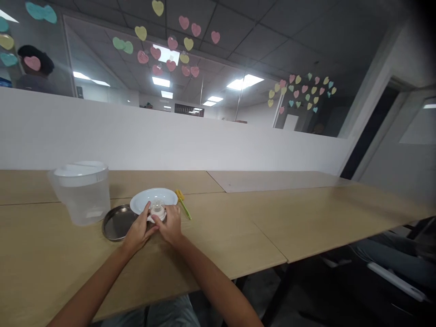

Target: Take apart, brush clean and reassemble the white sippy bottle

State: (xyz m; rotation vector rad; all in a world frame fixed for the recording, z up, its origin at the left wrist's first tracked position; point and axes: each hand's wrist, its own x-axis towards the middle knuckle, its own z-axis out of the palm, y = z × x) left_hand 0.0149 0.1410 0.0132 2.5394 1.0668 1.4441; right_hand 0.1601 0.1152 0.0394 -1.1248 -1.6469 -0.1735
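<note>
Between my two hands is a small baby bottle top [157,211], with a white collar and a clear, dome-shaped upper part. My left hand [138,230] curls around its left side, fingers pressed to the white edge. From the right, my right hand [170,223] grips the same piece, thumb across its front. The palms hide whatever is below the collar. Just behind the hands sits a white bowl [139,200]. A round metal tray [117,223] lies on the table to the left, close to my left hand.
A large translucent bucket [89,195] containing what looks like water stands at the left. A brush with a yellow head and green handle [185,209] lies right of the bowl. The wooden table [231,227] meets a white wall [204,145] with glass above. Someone's legs [391,254] show at right.
</note>
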